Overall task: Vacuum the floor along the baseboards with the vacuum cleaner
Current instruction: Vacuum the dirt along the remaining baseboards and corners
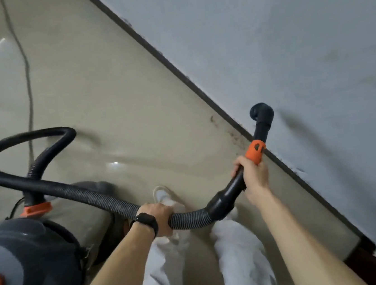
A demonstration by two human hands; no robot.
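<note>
The person stands close to the wall (287, 35), feet on the pale tiled floor (117, 92), with the dark baseboard (173, 66) running diagonally past on their right. The vacuum cleaner (27, 268), grey with orange fittings, sits on the floor at their left side. Its black ribbed hose (81, 191) rises from the body, loops over itself and sweeps across in front of them.

The left hand (158, 217), with a black watch (145, 221) on the wrist, is wrapped round the ribbed hose just before it meets the rigid black handle tube (224, 199). The right hand (255, 175) is curled tight round that tube, just below an orange collar (255, 151). Past the collar the tube ends in a short bent nozzle (261, 113) that is raised off the floor and sits in front of the wall above the baseboard. It may be touching the wall, but the blur makes that hard to judge.

A thin grey cord (27, 79) trails away across the floor. White trousers (241, 254) and a light shoe (165, 196) show below the hose.
</note>
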